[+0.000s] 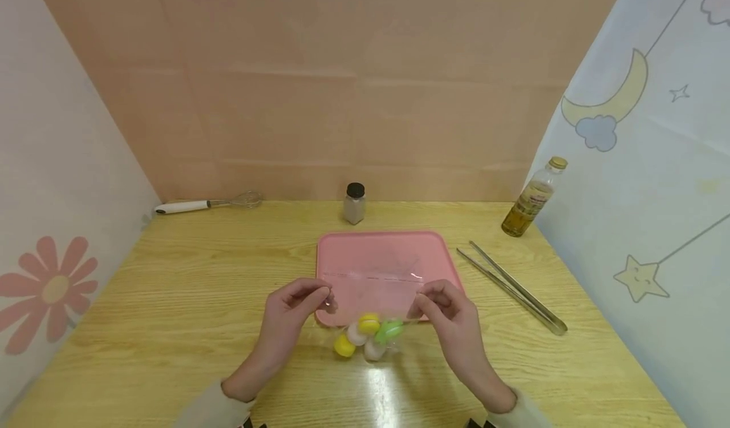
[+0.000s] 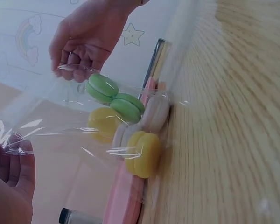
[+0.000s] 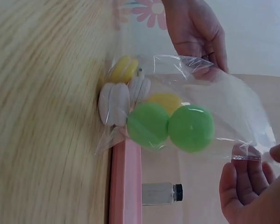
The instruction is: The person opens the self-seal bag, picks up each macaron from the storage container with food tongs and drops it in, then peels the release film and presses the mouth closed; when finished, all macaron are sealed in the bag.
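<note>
Between my two hands hangs a clear plastic bag (image 2: 74,109) with several macarons inside. A yellow macaron (image 2: 143,154), a green macaron (image 3: 191,128) and a white macaron (image 3: 114,103) show through the film. My left hand (image 1: 293,311) pinches one upper corner of the bag between thumb and fingers. The opposite corner is pinched by my right hand (image 1: 447,314). The macarons are bunched at the bag's bottom, low over the table in front of the pink tray (image 1: 388,244).
Behind the tray stands a small jar with a black lid (image 1: 355,205). Metal tongs (image 1: 513,288) lie to its right, and an oil bottle (image 1: 530,203) stands at the back right corner. A whisk (image 1: 199,206) lies along the back left edge of the wooden table (image 1: 199,288).
</note>
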A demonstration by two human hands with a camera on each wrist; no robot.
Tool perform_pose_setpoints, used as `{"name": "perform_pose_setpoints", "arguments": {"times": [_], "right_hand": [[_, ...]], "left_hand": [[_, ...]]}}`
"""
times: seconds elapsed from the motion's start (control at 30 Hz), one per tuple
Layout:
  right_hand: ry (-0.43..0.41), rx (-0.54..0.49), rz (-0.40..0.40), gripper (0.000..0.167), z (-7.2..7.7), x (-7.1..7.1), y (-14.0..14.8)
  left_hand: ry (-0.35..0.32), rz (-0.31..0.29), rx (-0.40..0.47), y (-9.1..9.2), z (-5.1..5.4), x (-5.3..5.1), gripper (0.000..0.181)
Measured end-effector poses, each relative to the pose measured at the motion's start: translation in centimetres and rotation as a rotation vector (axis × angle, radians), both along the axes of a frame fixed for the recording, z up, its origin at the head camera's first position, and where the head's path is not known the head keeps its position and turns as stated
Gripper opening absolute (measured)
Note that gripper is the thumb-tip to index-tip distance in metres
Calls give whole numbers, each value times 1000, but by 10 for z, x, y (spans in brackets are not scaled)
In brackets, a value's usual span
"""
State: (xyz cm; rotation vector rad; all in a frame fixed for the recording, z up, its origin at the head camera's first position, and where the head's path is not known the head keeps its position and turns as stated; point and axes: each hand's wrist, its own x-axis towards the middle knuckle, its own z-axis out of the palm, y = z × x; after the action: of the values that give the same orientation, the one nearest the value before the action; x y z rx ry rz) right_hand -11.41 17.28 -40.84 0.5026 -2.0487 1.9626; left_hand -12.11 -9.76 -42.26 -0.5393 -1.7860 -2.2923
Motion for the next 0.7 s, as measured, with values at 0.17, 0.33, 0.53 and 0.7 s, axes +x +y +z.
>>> {"name": "perform_pose_setpoints", "arguments": {"times": [0.17,0.33,0.53,0.7], "right_hand": [[103,-48,73,26,2,-11,-2],[330,-9,99,41,10,-23,-9],[811,259,-142,24,29,-26,-32],[1023,470,-190,18,43,-16,-57]], "left_hand": [[28,-27,2,2,-1,-4,11],[41,-47,6,1,-4,-6,11],[36,-57,6,1,-4,-6,15],[38,-57,0,1,-5,-6,20]]}}
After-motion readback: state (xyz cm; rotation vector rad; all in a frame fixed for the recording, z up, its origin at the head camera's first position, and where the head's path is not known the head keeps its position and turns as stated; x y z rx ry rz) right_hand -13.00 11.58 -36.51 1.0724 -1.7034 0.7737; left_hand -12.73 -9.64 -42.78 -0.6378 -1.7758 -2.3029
